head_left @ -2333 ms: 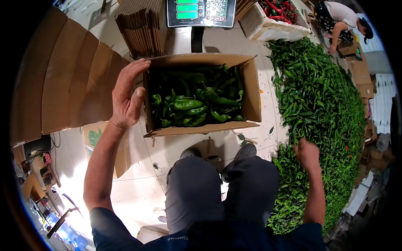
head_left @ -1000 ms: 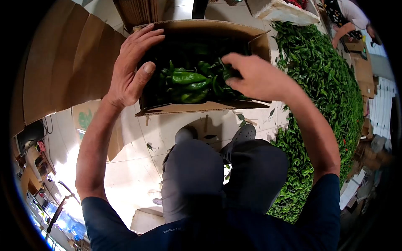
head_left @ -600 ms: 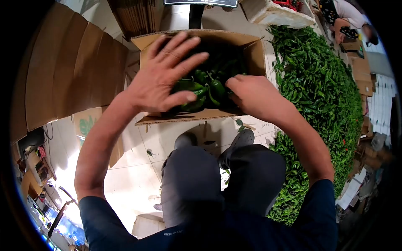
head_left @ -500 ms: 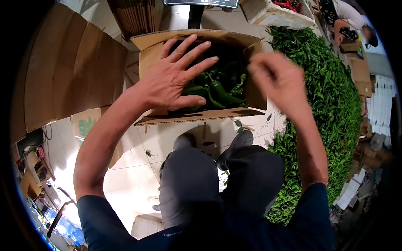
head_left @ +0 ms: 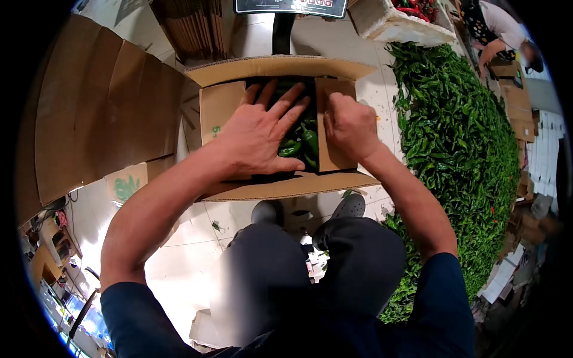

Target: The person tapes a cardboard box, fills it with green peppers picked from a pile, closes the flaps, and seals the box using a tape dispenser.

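Observation:
A cardboard box [head_left: 280,67] holds green chili peppers [head_left: 309,143], which show in the gap between its two short flaps. My left hand [head_left: 259,131] lies spread over the left flap [head_left: 218,110] and the peppers, fingers stretched apart and pointing to the box's far side. Curled into a fist, my right hand [head_left: 352,125] rests on the right flap [head_left: 334,158], which is folded inward over the peppers. Both long flaps stand outward, at the far and near sides.
A large heap of green chilies [head_left: 453,149] covers the floor at right. Behind it, a foam box [head_left: 412,30] holds red peppers. A scale [head_left: 292,6] stands beyond the box, flattened cardboard [head_left: 89,113] at left. Another person [head_left: 495,30] is at top right.
My right hand has moved left and down onto the right flap, which now lies folded inward. My left hand stays spread over the box. The box appears slightly lower in view.

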The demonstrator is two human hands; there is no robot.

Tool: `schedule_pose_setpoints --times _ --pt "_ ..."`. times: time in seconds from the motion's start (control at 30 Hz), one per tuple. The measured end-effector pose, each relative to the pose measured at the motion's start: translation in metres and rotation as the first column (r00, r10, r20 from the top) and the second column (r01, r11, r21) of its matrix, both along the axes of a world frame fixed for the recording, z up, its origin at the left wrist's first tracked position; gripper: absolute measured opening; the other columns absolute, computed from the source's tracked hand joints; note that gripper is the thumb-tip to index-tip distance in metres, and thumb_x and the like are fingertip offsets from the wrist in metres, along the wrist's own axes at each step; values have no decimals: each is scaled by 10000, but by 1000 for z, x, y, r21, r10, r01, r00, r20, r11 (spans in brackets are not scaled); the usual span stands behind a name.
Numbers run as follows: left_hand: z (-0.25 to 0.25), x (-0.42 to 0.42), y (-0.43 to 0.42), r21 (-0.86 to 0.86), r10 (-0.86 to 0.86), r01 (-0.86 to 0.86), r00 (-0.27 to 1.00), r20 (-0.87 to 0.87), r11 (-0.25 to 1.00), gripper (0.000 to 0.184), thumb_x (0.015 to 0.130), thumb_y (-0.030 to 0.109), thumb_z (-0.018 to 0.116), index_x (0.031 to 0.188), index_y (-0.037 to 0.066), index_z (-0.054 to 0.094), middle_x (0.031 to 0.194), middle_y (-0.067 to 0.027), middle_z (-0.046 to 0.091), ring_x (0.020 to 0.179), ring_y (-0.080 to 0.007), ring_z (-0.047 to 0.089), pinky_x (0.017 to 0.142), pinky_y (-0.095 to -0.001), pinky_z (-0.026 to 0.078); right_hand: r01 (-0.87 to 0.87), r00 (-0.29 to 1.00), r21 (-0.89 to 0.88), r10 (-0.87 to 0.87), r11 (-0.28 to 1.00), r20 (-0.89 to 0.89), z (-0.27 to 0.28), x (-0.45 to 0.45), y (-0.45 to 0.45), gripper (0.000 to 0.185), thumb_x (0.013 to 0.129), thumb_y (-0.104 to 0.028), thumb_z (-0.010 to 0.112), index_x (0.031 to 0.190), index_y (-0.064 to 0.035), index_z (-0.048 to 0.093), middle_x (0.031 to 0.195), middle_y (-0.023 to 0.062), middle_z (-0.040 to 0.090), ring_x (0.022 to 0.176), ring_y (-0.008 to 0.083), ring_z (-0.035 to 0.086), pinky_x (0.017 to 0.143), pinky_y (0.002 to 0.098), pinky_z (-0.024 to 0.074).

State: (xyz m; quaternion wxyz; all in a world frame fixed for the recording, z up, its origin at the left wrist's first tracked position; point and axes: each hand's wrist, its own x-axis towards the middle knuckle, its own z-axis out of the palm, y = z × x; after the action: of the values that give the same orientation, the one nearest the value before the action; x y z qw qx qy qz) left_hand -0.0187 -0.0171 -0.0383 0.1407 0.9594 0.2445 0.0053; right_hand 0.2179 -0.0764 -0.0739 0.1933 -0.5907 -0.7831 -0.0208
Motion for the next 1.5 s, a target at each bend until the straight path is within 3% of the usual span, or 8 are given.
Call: schedule_pose_setpoints --times 0.27,0.57,0.67,0.77,0.97,1.07,1.3,1.5 --pt "-18 4 -10 49 15 -16 999 29 999 980 859 764 500 1549 84 358 1638 -200 251 1505 -465 185 1221 -581 151 8 994 -125 6 992 112 2 -10 -5 105 861 -150 607 896 -71 549 718 139 632 608 328 669 535 444 534" --pt "-27 2 -3 69 -266 261 959 95 963 775 989 623 398 1559 99 348 1611 -129 348 1532 -298 232 1274 -481 48 3 999 -198 7 980 49 6 -2 1 208 860 -145 647 1027 -57 560 845 141 662 708 346 691 585 447 548" --pt "-27 2 -4 35 -249 247 962 115 968 754 993 604 406 1547 94 365 1600 -134 358 1522 -305 251 1273 -480 58 -51 989 -31 46 998 -143 31 4 5 370 863 -146 665 1207 -51 566 1027 157 667 937 360 680 759 456 551" --pt "-26 0 -4 9 -234 235 961 147 972 731 991 599 408 1516 91 406 1595 -142 356 1519 -306 252 1271 -481 60 0 999 305 -12 952 36 90 0 36 489 883 -161 665 1342 -54 538 1239 162 625 1169 369 585 958 473 476" --pt "-34 -6 -10 172 -329 300 927 181 938 581 985 495 510 1379 69 549 1514 -152 479 1467 -299 373 1252 -457 202 -284 957 -246 258 927 -134 51 4 4 530 949 -217 625 1434 -42 502 1442 159 542 1362 368 459 1142 473 341" --pt "-43 -10 -12 524 -620 395 689 374 755 384 1005 371 519 1240 87 627 1472 -143 531 1443 -278 418 1229 -421 269 -309 949 -364 311 879 -55 27 10 -26 507 999 -259 555 1455 -47 487 1544 149 455 1462 347 365 1206 472 277" --pt "-25 -4 -16 208 41 -54 997 67 977 851 967 652 441 1549 40 340 1631 -149 306 1515 -355 244 1241 -560 112 -327 945 -438 276 838 -178 30 13 -23 516 990 -260 583 1455 -58 490 1515 153 488 1464 359 366 1196 472 293" --pt "-35 -7 -8 77 -19 9 992 127 997 852 983 650 386 1581 51 291 1659 -126 256 1546 -343 168 1249 -575 14 -296 954 -512 229 806 -191 109 -19 -55 615 912 -438 674 1359 -32 555 1325 180 599 1276 389 518 1107 504 365"
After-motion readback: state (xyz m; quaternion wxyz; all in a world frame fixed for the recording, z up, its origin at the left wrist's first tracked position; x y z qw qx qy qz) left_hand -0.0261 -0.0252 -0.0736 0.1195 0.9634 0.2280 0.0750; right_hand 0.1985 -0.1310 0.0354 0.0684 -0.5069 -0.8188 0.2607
